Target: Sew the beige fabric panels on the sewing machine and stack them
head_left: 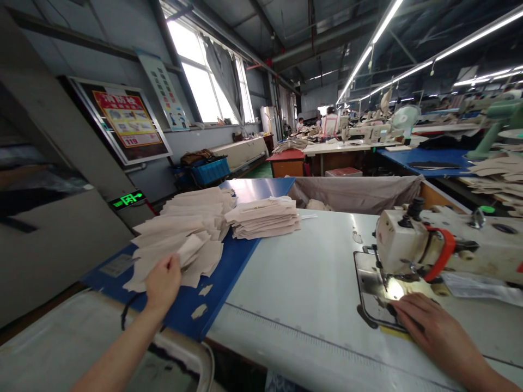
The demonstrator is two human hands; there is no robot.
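Factory hall: fabric pieces (180,239) heaped on blue table (223,283) beside white worktop (302,288).

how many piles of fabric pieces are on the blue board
2. A fanned-out pile touched by the left hand, and a neat stack right of it, straddling the blue board edge. Some may be hidden.
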